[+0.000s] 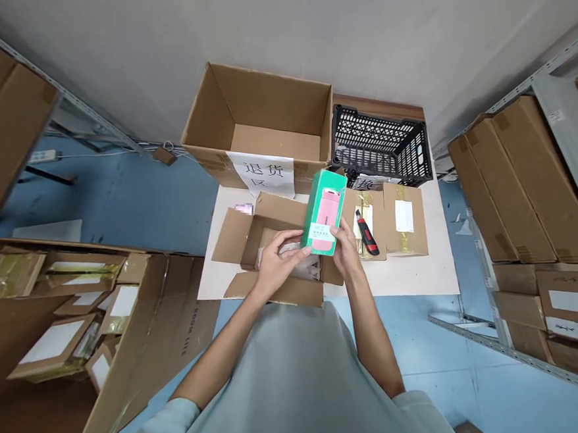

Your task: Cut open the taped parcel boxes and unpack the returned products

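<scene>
A green product box (325, 212) with a pink bottle-shaped item pictured on its front is held upright in front of me. My left hand (282, 259) grips its lower left corner, thumb on the front face. On the lower right side, my right hand (347, 248) closes around it with the thumb in front. Beneath my hands stands an opened cardboard box (279, 209) with its flaps spread; whitish packing shows inside, partly covered by my left hand. To the right, a red and black utility knife (367, 234) lies on a taped carton (382, 200).
A large open carton (268, 83) with a paper sign (265, 173) stands at the back of the white table (428, 272), beside a black plastic crate (380, 144). A bigger box (161, 339) holding several parcels is at lower left. Shelves with cartons (528, 187) flank the right.
</scene>
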`<state>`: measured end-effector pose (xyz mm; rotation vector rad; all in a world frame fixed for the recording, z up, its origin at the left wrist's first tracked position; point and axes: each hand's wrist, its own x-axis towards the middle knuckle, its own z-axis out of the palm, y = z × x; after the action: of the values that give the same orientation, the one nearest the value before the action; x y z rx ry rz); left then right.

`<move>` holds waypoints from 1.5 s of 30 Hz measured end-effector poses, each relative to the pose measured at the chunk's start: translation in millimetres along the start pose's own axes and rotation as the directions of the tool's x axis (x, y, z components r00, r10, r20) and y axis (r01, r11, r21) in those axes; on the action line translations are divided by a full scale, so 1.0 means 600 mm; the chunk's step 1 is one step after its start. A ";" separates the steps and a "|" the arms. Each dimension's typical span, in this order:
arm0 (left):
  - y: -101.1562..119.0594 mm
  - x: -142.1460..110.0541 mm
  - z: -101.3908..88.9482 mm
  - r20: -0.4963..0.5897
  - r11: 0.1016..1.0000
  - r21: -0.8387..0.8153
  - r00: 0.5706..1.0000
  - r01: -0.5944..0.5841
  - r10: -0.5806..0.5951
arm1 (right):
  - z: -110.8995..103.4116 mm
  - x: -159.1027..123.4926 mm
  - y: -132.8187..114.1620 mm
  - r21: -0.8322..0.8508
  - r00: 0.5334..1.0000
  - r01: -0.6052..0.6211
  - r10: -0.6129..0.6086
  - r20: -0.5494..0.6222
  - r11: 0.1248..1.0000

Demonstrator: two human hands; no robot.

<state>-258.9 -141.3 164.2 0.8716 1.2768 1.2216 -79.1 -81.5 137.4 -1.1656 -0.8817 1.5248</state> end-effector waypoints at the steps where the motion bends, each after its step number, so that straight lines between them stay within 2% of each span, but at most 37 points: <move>1: 0.001 0.000 -0.001 0.005 1.000 0.015 1.000 -0.015 0.015 | -0.002 0.000 0.002 0.018 1.000 -0.018 0.018 0.007 1.000; 10: 0.013 -0.003 0.016 -0.018 0.994 0.097 0.998 -0.058 0.060 | -0.005 0.005 0.009 0.040 0.999 -0.009 0.007 0.047 0.999; 16: 0.011 0.017 0.042 -0.105 0.945 0.320 0.988 -0.072 0.110 | 0.017 0.015 0.014 -0.026 0.999 0.030 -0.031 -0.031 0.999; 18: 0.005 0.027 0.049 -0.133 0.945 0.324 0.986 -0.055 0.103 | 0.021 0.018 0.017 -0.038 0.997 0.050 -0.052 -0.056 0.998; 21: -0.001 0.041 0.050 -0.137 0.978 0.210 0.990 -0.014 0.043 | 0.011 0.021 0.014 -0.036 0.995 0.085 -0.087 -0.056 0.996; 26: -0.001 0.064 0.045 -0.073 0.999 0.033 0.997 0.024 -0.021 | -0.032 0.038 -0.009 -0.065 0.988 0.150 -0.151 -0.007 0.986; 33: 0.003 0.084 0.070 -0.021 0.984 -0.129 0.992 0.122 -0.125 | -0.066 0.066 -0.042 -0.054 0.985 0.162 -0.159 0.062 0.985; 38: 0.004 0.091 0.088 0.067 0.942 -0.243 0.973 0.231 -0.221 | -0.094 0.096 -0.040 -0.015 0.991 0.127 -0.127 0.034 0.992; 42: -0.008 0.094 0.102 0.108 0.887 -0.328 0.945 0.326 -0.308 | -0.110 0.108 -0.045 0.054 0.981 0.062 -0.071 0.179 0.997; 45: -0.024 0.099 0.114 0.199 0.800 -0.434 0.910 0.414 -0.363 | -0.116 0.103 -0.064 0.102 0.960 0.024 -0.051 0.274 0.994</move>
<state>-196.6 -76.2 147.2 0.2910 0.9492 1.0642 -5.3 -13.0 139.1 -0.8728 -0.9949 1.7064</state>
